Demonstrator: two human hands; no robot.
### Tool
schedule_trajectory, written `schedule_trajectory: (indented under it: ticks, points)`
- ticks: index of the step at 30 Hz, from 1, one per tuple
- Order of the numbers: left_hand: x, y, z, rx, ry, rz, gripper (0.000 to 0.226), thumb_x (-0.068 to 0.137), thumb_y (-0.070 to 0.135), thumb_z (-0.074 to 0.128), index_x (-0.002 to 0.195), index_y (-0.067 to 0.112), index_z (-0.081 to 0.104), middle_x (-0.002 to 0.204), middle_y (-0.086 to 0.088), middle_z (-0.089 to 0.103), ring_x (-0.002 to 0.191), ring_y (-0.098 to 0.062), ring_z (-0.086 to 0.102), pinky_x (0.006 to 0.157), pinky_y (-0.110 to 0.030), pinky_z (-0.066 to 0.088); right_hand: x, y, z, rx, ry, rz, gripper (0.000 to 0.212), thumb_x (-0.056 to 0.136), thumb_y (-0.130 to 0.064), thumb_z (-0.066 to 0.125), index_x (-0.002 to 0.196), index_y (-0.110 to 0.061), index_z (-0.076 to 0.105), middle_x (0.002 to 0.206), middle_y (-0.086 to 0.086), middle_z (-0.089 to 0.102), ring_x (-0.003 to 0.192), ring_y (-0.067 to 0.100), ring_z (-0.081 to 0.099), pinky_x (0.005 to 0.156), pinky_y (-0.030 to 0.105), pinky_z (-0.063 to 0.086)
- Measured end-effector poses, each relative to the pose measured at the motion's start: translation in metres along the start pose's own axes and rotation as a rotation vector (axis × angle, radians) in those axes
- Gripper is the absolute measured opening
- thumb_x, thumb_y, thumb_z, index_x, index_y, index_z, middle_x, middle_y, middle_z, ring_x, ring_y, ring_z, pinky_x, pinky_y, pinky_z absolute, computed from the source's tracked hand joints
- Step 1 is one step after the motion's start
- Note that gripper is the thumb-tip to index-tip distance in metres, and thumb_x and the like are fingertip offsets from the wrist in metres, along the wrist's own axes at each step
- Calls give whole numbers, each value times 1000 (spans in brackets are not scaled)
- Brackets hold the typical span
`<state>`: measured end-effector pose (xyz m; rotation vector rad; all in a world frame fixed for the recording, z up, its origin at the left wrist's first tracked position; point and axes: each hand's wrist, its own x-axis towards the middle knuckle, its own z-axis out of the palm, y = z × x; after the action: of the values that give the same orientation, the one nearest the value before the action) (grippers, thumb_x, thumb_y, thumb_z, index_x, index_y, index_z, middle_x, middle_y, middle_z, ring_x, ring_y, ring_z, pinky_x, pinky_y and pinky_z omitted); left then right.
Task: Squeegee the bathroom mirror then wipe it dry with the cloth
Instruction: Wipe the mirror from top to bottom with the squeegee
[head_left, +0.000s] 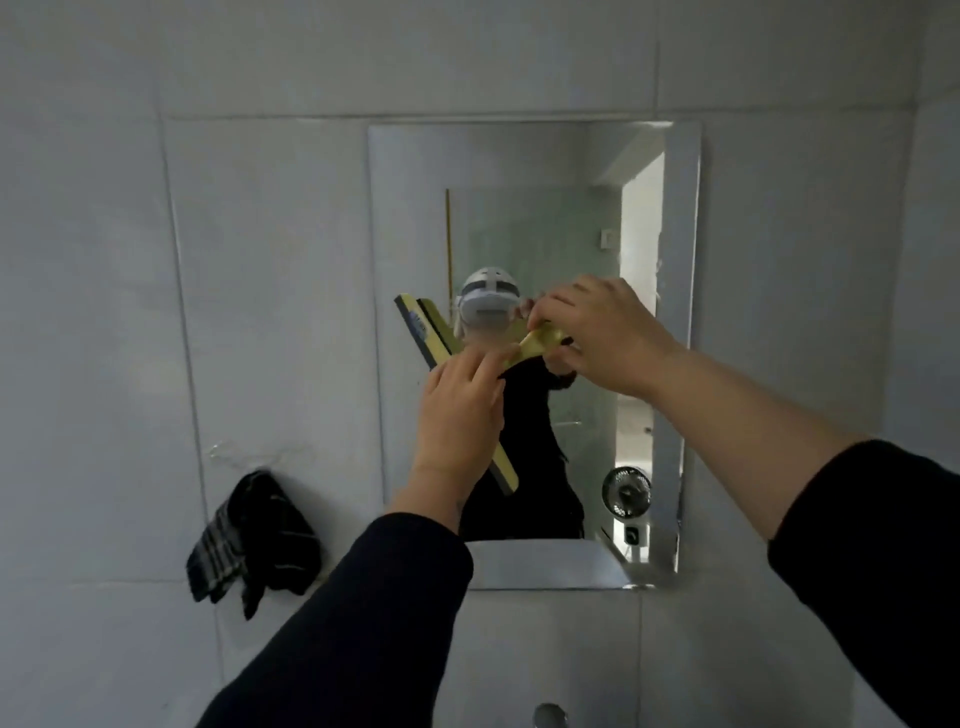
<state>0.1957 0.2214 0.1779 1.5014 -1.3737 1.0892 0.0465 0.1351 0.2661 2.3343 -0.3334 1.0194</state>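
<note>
A rectangular mirror (535, 208) hangs on the pale tiled wall (260, 260) in the centre of the frame, and both hands are raised in front of its middle. A yellow squeegee (423, 327) lies diagonally across the glass, its long blade running from the left-centre of the mirror down toward the lower middle, where its lower end shows below the left wrist. The left hand (460, 410), at centre frame, is closed around the squeegee where the handle meets the blade, covering the middle of the blade. The right hand (602, 332), just right of centre and a little higher, pinches the far end of the yellow handle (540, 343) between its fingertips. So both hands grip the one tool, close together but not touching each other. Whether the blade edge is pressed to the glass cannot be told. Both forearms wear dark sleeves (363, 623) that reach in from the bottom and lower right. At the lower left of the frame a dark striped cloth (254, 535) hangs bunched from a hook (234, 454) on the wall, well apart from the hands. The mirror reflects a small fan (626, 491) at its lower right.
</note>
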Motion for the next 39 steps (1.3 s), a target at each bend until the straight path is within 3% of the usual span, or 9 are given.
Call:
schedule_trajectory:
  ticks: [3,7,12,16,21,24,32,39]
  points:
    - [17,-22,-14,51,53,-36,48,85,7,56,131,19,51,133,-2,53,119,-23,51,95,-37,44,36,-3,-7,-15,119,36,32,80,-27,69,111,-24,61,111,-4,65,105,26,52,91,43,34]
    - [27,-45,-21,109,126,-167,46,92,25,46,137,20,43,142,-2,46,126,-23,46,99,-39,41,81,1,-16,-54,253,99,25,86,-26,61,111,-31,63,113,-3,64,108,26,50,91,42,30]
    - [34,-73,-8,111,68,-334,55,93,31,49,144,17,32,150,-4,34,135,-24,36,108,-39,34,135,9,-29,-87,341,183,37,94,-25,49,123,-46,57,116,4,56,111,29,45,91,44,27]
    - [40,-85,7,102,-52,-370,68,96,42,40,150,17,9,160,-3,7,145,-20,12,118,-38,19,171,7,-28,-82,283,186,44,99,-25,38,133,-51,41,117,7,49,110,28,42,87,43,29]
    - [42,-90,27,133,-110,-434,91,89,61,39,149,14,-10,158,-4,-20,147,-19,-7,115,-28,6,196,-1,-10,-104,221,181,44,101,-30,35,138,-54,32,115,7,47,111,27,40,88,43,30]
    - [40,-89,31,171,-113,-434,95,89,61,42,148,12,-15,156,-5,-24,146,-19,-12,112,-26,1,195,2,-1,-111,218,200,45,100,-32,35,138,-55,30,113,6,46,111,26,40,87,43,30]
    - [44,-81,27,143,-153,-489,95,91,53,47,147,12,-19,155,-5,-29,145,-20,-16,119,-32,8,160,31,-9,-137,192,285,46,100,-31,32,138,-57,27,96,3,31,111,28,40,86,43,30]
    - [47,-76,26,109,-171,-533,97,91,46,51,146,11,-20,155,-6,-29,145,-20,-17,120,-34,11,131,58,-18,-184,134,377,54,99,-22,33,139,-56,24,108,10,46,111,31,43,90,44,33]
